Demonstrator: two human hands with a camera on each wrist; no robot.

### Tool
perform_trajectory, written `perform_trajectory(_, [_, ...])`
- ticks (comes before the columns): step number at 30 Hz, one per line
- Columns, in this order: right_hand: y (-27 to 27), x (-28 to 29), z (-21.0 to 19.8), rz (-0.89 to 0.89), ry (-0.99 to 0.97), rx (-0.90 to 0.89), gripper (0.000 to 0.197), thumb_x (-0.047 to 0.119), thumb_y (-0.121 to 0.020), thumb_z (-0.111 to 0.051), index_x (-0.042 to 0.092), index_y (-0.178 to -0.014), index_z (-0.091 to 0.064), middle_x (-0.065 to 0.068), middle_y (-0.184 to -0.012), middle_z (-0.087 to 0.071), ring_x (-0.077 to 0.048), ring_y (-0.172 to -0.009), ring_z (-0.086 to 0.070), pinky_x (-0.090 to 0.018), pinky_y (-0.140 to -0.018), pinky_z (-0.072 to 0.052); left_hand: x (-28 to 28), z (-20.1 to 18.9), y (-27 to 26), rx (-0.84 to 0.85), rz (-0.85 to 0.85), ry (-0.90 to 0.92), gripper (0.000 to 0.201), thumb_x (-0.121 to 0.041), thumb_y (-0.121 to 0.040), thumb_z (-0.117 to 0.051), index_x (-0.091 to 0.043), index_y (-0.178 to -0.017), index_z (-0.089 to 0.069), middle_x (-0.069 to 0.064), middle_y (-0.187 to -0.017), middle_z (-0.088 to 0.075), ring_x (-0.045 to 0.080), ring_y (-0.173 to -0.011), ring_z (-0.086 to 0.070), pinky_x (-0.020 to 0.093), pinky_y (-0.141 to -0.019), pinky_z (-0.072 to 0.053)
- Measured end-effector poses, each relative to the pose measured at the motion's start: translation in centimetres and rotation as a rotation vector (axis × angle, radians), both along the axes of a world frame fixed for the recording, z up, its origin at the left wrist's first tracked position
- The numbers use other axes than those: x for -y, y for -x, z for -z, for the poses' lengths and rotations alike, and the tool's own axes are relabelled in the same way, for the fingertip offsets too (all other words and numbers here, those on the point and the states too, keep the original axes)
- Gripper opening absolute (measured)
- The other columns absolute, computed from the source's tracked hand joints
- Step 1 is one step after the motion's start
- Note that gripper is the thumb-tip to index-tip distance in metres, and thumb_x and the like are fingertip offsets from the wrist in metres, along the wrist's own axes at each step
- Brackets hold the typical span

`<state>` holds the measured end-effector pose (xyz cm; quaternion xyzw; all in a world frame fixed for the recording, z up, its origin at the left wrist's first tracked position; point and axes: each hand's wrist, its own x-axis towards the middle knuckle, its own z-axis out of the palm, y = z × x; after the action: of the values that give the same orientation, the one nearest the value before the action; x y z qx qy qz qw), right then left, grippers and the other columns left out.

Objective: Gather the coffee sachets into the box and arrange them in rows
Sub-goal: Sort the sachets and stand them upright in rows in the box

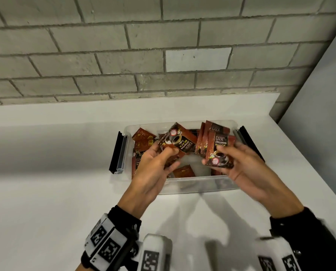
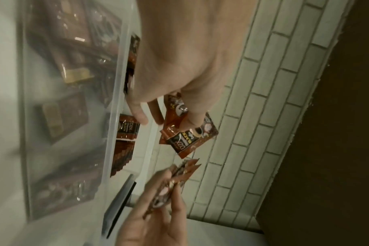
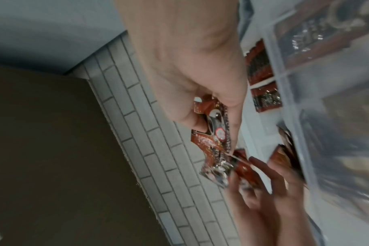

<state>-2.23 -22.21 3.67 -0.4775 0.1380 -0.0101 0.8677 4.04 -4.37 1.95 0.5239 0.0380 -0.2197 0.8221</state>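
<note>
Both hands work just above a clear plastic box (image 1: 192,185) that sits on the white tabletop (image 1: 45,192) close to a grey brick wall (image 1: 124,55). The left hand (image 1: 153,171) has its grip closed on a couple of brown coffee sachets (image 1: 179,142), thumb on the printed face and fingers curled behind, so that they fan up and to the right over the middle of the box; the left wrist view shows the thumb pressed on a sachet (image 2: 189,138) printed with a cup of black coffee. The right hand (image 1: 245,169) pinches a small stack of sachets (image 1: 218,151) between thumb and fingers, held upright with the cup print at the bottom, over the right part of the box; in the right wrist view the fingers (image 3: 232,116) close on the stack (image 3: 213,133) edge-on. The two bundles nearly meet, though whether they touch cannot be told. More loose sachets (image 1: 143,139) lie at mixed angles inside the box, mostly on its left side and along the bottom, some showing through the near wall. Black latch handles (image 1: 117,151) stand out from the box's left and right ends. Black sleeves with marker-printed wrist bands (image 1: 108,243) cover both forearms.
</note>
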Motion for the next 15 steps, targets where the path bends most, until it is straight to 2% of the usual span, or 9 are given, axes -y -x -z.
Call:
perform_trajectory(2, [0.6, -1.2, 0.8, -0.03, -0.02, -0.028, 0.039, 0.006, -0.079, -0.058, 0.008, -0.117, -0.054, -0.015, -0.108, -0.071, -0.031, -0.092, -0.07, -0.037, -0.079, -0.059, 0.5, 0.0, 0.2, -0.003, -0.024, 0.009, 0.023, 0.0, -0.084, -0.062, -0.016, -0.1, -0.058, 0.0, -0.086, -0.066, 0.009, -0.081, -0.063, 0.023, -0.068, -0.047])
perform_trajectory(4, [0.8, -2.2, 1.8, -0.016, 0.013, -0.048, 0.035, 0.005, -0.086, -0.056, 0.013, -0.12, -0.054, -0.012, -0.113, -0.069, -0.029, -0.102, -0.067, -0.036, -0.082, -0.058, 0.9, 0.3, 0.5, -0.007, -0.036, 0.065, 0.032, -0.001, -0.08, -0.065, -0.012, -0.109, -0.057, 0.003, -0.09, -0.068, 0.009, -0.078, -0.065, 0.022, -0.068, -0.048])
perform_trajectory(7, [0.7, -2.9, 2.7, 0.014, 0.045, -0.067, 0.033, 0.006, -0.092, -0.054, 0.018, -0.122, -0.055, -0.005, -0.115, -0.069, -0.021, -0.106, -0.066, -0.034, -0.082, -0.057, 1.0, 0.6, 1.0, -0.016, -0.026, 0.125, 0.04, 0.001, -0.074, -0.068, -0.011, -0.11, -0.055, 0.012, -0.1, -0.069, 0.016, -0.083, -0.066, 0.03, -0.076, -0.051])
perform_trajectory(9, [0.6, -3.0, 2.8, 0.008, 0.067, -0.075, 0.032, 0.006, -0.092, -0.054, 0.018, -0.122, -0.056, -0.005, -0.115, -0.069, -0.019, -0.106, -0.065, -0.033, -0.084, -0.055, 0.7, 0.7, 1.3, -0.007, -0.018, 0.126, 0.039, 0.009, -0.077, -0.063, -0.014, -0.107, -0.051, 0.016, -0.102, -0.066, 0.02, -0.084, -0.066, 0.033, -0.078, -0.053])
perform_trajectory(13, [0.9, -2.7, 2.3, -0.029, 0.162, -0.088, 0.027, 0.005, -0.091, -0.056, 0.017, -0.114, -0.061, -0.003, -0.108, -0.072, -0.017, -0.104, -0.066, -0.032, -0.091, -0.05, -0.2, 0.9, 1.5, 0.013, 0.059, 0.111, 0.06, 0.02, -0.082, -0.051, -0.012, -0.132, -0.04, 0.017, -0.119, -0.061, 0.025, -0.101, -0.064, 0.039, -0.093, -0.052])
perform_trajectory(15, [1.0, -2.7, 2.1, -0.034, 0.215, -0.092, 0.023, 0.006, -0.091, -0.056, 0.017, -0.11, -0.063, -0.001, -0.105, -0.073, -0.015, -0.103, -0.066, -0.031, -0.094, -0.048, -0.2, 0.9, 1.7, 0.005, 0.079, 0.106, 0.052, 0.018, -0.086, -0.043, -0.009, -0.13, -0.041, 0.019, -0.121, -0.059, 0.026, -0.106, -0.06, 0.042, -0.099, -0.047])
